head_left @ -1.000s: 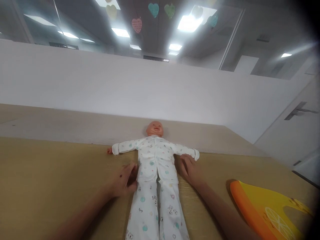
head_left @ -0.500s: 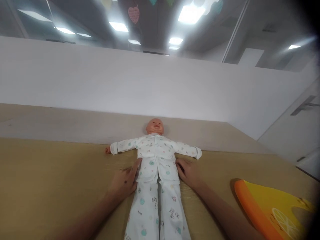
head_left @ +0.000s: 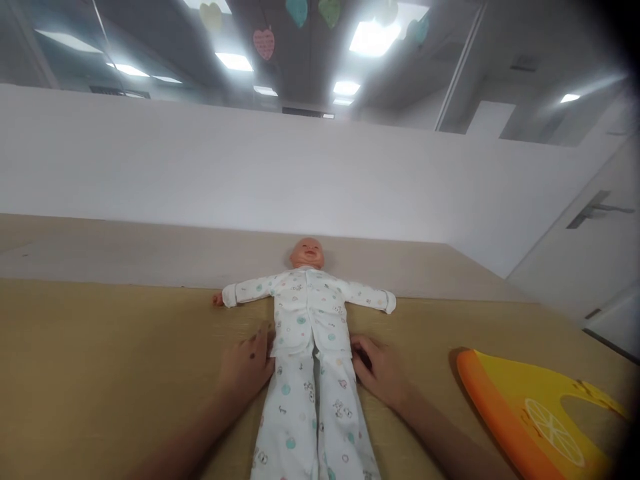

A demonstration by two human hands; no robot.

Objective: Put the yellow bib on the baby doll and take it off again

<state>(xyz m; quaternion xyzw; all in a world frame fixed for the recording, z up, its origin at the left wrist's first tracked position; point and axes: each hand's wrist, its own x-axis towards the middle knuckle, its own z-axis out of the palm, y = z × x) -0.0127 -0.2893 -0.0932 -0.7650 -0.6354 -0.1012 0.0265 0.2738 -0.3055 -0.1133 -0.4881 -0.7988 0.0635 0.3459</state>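
Note:
A baby doll point(head_left: 308, 303) in white printed pyjamas lies face up on the wooden table point(head_left: 100, 353), arms spread, head toward the wall. My left hand point(head_left: 247, 365) rests flat beside the doll's waist, fingers stretched out and touching the hem of the top. On the other side, my right hand point(head_left: 376, 369) lies against the doll's hip with its fingers curled at the edge of the cloth. Whether those fingers pinch the fabric is hidden.
An orange and yellow silicone bib point(head_left: 537, 410) lies on the table at the right. A white partition wall point(head_left: 250, 173) stands behind the table. A white door with a handle point(head_left: 590, 210) is at the far right.
Both hands have slid down the doll's sides, from the chest and sleeve level to the waist. The doll stays in place.

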